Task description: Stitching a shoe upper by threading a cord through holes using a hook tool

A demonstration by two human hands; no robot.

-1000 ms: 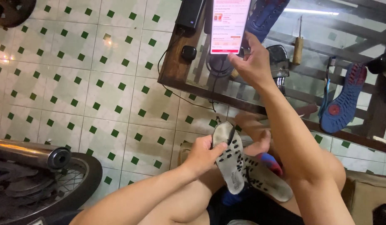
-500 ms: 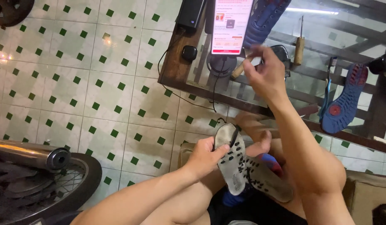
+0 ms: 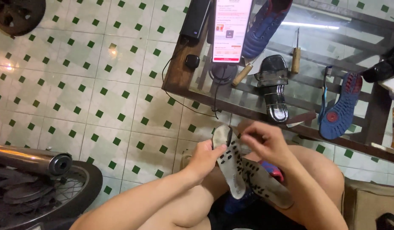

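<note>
Both hands grip grey perforated insoles (image 3: 231, 168) over the lap: left hand (image 3: 207, 155) holding one, right hand (image 3: 265, 142) pinching its top, near the glass bench (image 3: 333, 51) edge.

- The left hand (image 3: 204, 156) sits low in the middle of the view, palm turned down, its fingers curled and closed in a grip.
- The left thumb points toward the right hand, its tip just short of it.
- The left forearm runs from the lower left edge up to the wrist, bare, lying over a raised knee.
- The right hand (image 3: 261, 141) hovers just beside the left one and a little higher, back of the hand up.
- Its fingers (image 3: 249, 133) bend inward and pinch together at the tips.
- The right forearm comes in from the lower right, bare, crossing the right thigh.
</note>
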